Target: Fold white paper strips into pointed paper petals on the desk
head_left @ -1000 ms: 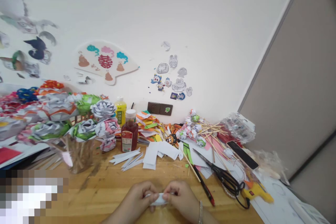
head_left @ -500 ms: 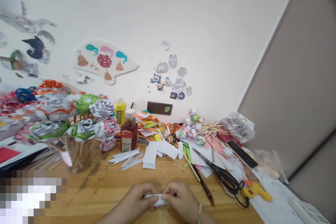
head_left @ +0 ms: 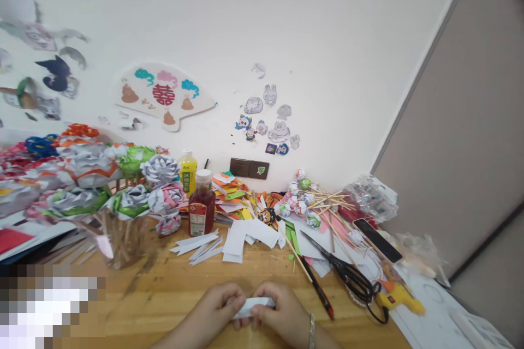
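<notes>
A small folded strip of white paper [head_left: 248,308] is pinched between my two hands, low in the middle of the view, above the wooden table [head_left: 164,305]. My left hand [head_left: 224,305] closes on its left end, thumb on top. At the other end, my right hand [head_left: 275,308] grips the paper with thumb and fingers, a bracelet on that wrist. Some fingertips are hidden beneath the paper. Beyond the hands lie white paper pieces [head_left: 233,253] and a fan of narrow paper strips [head_left: 198,245].
Black scissors [head_left: 347,272], a pen [head_left: 321,294] and a yellow glue gun [head_left: 401,297] lie on the right, near a phone [head_left: 377,240]. A red-brown bottle [head_left: 201,204] stands behind the strips. Paper flowers [head_left: 131,200] in a clear container fill the left.
The paper strip now shows more of its length, reaching further right past my right thumb. My left thumb has shifted slightly up; both hands stay in nearly the same place.
</notes>
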Demonstrator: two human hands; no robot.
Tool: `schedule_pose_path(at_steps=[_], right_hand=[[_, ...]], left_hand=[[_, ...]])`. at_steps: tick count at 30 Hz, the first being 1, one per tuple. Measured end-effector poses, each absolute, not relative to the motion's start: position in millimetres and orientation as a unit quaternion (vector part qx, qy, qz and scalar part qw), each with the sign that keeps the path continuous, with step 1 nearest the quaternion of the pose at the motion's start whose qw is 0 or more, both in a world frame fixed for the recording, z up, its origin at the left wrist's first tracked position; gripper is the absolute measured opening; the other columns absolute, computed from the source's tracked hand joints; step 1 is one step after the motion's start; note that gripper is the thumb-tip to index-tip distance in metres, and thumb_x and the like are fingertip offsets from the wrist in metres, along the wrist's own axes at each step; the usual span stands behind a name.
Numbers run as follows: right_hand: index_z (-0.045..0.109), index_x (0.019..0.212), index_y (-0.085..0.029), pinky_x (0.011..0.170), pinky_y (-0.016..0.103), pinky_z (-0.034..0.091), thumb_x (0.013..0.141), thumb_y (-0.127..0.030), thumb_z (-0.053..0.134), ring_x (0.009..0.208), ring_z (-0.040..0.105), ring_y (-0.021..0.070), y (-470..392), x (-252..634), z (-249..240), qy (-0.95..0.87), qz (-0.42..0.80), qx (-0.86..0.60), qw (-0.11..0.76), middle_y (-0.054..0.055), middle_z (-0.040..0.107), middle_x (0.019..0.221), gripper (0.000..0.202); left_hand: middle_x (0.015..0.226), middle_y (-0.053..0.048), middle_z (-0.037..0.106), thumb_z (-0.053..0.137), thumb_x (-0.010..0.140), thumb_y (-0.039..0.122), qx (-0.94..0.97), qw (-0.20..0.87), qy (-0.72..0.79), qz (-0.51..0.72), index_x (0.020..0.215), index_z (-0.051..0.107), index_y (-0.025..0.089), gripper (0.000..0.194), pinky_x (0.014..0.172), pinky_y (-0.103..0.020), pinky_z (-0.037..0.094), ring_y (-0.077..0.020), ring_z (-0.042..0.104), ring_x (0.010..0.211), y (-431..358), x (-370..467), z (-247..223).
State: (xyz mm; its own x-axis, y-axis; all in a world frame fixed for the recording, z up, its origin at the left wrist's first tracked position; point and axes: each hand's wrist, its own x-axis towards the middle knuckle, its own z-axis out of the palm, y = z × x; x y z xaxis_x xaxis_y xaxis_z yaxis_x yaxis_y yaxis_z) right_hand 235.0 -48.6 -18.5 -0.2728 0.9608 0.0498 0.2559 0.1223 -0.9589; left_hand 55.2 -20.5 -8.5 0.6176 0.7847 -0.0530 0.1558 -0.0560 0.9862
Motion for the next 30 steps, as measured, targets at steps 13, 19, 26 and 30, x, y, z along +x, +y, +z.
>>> schedule_pose_path(at_steps=[13,19,26,30], right_hand=[[0.055,0.077,-0.016,0.057,0.026,0.044,0.072,-0.032,0.056,0.055,0.062,0.017,-48.2,235.8,-15.2,-0.645,0.485,-0.457,0.375,-0.002,0.06,0.056,0.017],[0.054,0.082,-0.017,0.053,0.023,0.039,0.076,-0.047,0.056,0.051,0.057,0.0132,-42.9,238.7,-20.2,-0.62,0.54,-0.413,0.392,-0.002,0.059,0.057,0.031],[0.055,0.089,-0.014,0.047,0.021,0.039,0.069,-0.054,0.065,0.047,0.054,0.011,-37.1,240.9,-31.0,-0.58,0.577,-0.382,0.43,0.0,0.062,0.062,0.046],[0.059,0.083,-0.014,0.05,0.022,0.04,0.07,-0.054,0.066,0.05,0.055,0.0108,-38.4,241.7,-29.8,-0.583,0.565,-0.384,0.439,0.002,0.063,0.064,0.043]], left_hand=[[0.061,0.0,0.059,0.054,0.069,0.061,0.692,0.564,0.368,0.26,0.072,0.053,0.017,0.044,0.055,-0.024,0.041,-0.0147,0.054,0.056,-24.1,55.5,-9.1],[0.061,0.002,0.059,0.059,0.068,0.062,0.668,0.607,0.326,0.282,0.084,0.052,0.018,0.048,0.049,-0.022,0.037,-0.0113,0.048,0.05,-18.7,53.9,-14.3],[0.062,0.002,0.061,0.067,0.058,0.063,0.606,0.65,0.34,0.306,0.073,0.054,0.017,0.05,0.049,-0.022,0.036,-0.01,0.048,0.048,-13.6,51.6,-12.9],[0.059,0.001,0.06,0.068,0.055,0.064,0.607,0.654,0.352,0.285,0.072,0.061,0.013,0.054,0.05,-0.022,0.036,-0.0102,0.047,0.05,-12.2,49.4,-9.1]])
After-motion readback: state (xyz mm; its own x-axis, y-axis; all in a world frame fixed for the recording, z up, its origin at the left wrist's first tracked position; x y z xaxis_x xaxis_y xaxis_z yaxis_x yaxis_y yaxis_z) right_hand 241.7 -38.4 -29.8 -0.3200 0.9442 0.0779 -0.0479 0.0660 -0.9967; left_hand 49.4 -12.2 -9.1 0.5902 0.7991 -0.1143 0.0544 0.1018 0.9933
